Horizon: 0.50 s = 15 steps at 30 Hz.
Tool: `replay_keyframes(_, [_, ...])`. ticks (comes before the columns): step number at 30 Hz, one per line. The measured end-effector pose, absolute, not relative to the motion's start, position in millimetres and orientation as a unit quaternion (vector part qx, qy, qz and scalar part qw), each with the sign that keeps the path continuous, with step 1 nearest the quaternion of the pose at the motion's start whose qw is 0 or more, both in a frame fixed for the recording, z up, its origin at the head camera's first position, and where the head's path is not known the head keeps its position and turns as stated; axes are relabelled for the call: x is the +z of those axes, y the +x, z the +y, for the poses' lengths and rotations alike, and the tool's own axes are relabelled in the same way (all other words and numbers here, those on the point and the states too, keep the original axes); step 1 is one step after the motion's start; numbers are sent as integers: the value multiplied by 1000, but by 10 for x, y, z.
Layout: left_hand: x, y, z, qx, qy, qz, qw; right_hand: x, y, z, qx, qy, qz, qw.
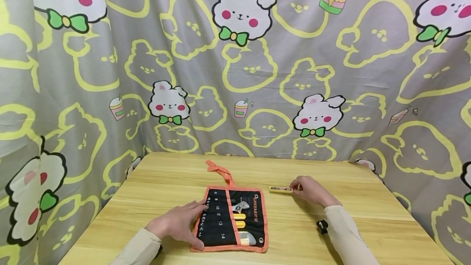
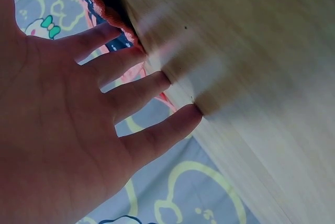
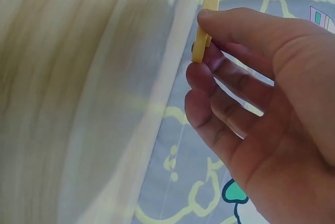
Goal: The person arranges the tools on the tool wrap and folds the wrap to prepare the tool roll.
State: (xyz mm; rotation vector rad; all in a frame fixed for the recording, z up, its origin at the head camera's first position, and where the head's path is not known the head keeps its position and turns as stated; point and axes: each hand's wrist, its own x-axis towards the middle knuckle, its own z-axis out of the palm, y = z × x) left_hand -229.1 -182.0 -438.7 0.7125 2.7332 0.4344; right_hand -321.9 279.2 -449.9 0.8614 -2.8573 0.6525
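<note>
A black tool roll [image 1: 217, 232] with orange trim lies unfolded on the table, its pockets numbered in white. From the pockets on its right half stick out an adjustable wrench [image 1: 241, 206], two yellow handles [image 1: 240, 224] and a grey utility knife [image 1: 248, 239]. My left hand [image 1: 180, 222] rests at the roll's left edge with fingers spread and holds nothing. To the right of the roll, my right hand [image 1: 309, 191] pinches one end of a slim yellow case [image 1: 280, 189] with a dark printed label. In the right wrist view thumb and fingertips grip the yellow case [image 3: 207, 25].
An orange tie strap [image 1: 222, 171] trails from the roll's top edge toward the back of the wooden table [image 1: 165, 171]. Grey curtains [image 1: 206, 68] with rabbit prints hang behind and at both sides. A small black object [image 1: 321, 227] sits under the right wrist.
</note>
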Motion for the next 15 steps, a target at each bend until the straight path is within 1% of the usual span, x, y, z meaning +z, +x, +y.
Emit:
replay_keyframes(11, [-4391,-2301,-1823,152,244,947,146,-4406,-3187,2649,195,298,-932,67])
replay_keyframes(15, [-4391,-2300,-1822,151,244,947,146,-4381,-3178,2599,191,300,-932,68])
